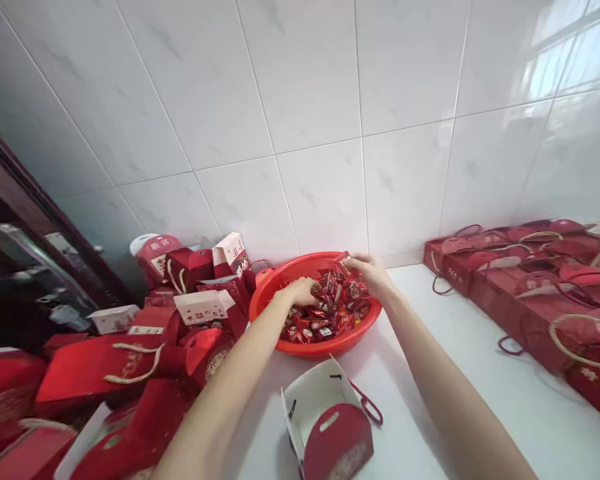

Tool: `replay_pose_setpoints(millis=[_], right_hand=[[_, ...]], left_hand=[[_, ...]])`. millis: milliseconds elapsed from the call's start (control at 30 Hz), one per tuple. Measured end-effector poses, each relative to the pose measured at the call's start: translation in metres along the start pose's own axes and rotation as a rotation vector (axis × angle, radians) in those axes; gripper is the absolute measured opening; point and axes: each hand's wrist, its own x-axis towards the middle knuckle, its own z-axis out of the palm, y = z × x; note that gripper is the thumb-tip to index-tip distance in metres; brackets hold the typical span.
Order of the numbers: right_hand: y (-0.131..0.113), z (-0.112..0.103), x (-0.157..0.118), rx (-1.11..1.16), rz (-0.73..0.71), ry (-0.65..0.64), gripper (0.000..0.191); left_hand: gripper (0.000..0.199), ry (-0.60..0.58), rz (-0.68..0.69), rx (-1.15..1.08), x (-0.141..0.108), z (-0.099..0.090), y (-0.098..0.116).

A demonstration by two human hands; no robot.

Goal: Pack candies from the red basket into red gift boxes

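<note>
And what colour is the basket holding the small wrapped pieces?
The basket is bright red, seen best in the head view.

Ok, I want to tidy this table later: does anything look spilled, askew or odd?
Yes, the red boxes on the left look askew: heaped at mixed angles, some apparently tipped, while the boxes on the right sit in tidier rows. I see no wrapped pieces spilled outside the red basket.

I'm facing a white tiled wall [310,87], which is catching a window reflection [570,67] at upper right; leftward, a metal handle [37,261] is jutting beside a dark door frame [13,183].
</note>
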Motion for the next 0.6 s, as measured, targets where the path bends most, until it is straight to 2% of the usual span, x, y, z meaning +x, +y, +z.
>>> replay_pose_setpoints(millis=[133, 267, 433, 600], right_hand=[[0.002, -0.002, 0.002, -0.006, -0.025, -0.02, 0.017], [0.003, -0.003, 0.003, -0.001, -0.034, -0.031, 0.016], [0.003, -0.003, 0.002, -0.012, -0.026, -0.036, 0.017], [0.003, -0.002, 0.001, 0.029, 0.014, -0.051, 0.022]], left_hand=[[0.039, 0.138, -0.006, -0.098, 0.004, 0.0, -0.005], [0.032, 0.301, 0.017, -0.375, 0.009, 0.0, -0.015], [0.023, 0.364, 0.091, -0.68, 0.011, -0.004, -0.016], [0.041, 0.39, 0.229, -0.945, 0.004, -0.009, -0.001]])
